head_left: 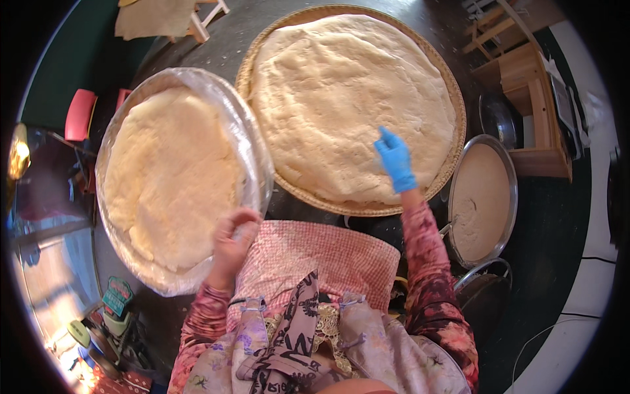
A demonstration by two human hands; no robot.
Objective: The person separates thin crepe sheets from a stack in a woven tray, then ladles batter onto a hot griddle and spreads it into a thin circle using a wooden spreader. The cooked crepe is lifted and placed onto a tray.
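A broad, pale, round sheet of dough or flatbread (328, 85) fills a woven tray (461, 121) ahead of me. My right hand (396, 161), in a blue glove, is over the sheet's right half with its fingers drawn together; anything in them is hidden. To the left, a second pale round (174, 177) lies in a round tray lined with clear plastic film (252, 164). My bare left hand (235, 243) has its fingers curled at that tray's near right rim, by the film. Whether it grips the film is unclear.
A metal basin (482, 197) of beige batter or flour stands at the right, with a pot (482, 289) below it. A dark bowl (497, 121) sits beside a wooden cabinet (535, 98). A pink checked cloth (315, 253) covers my lap.
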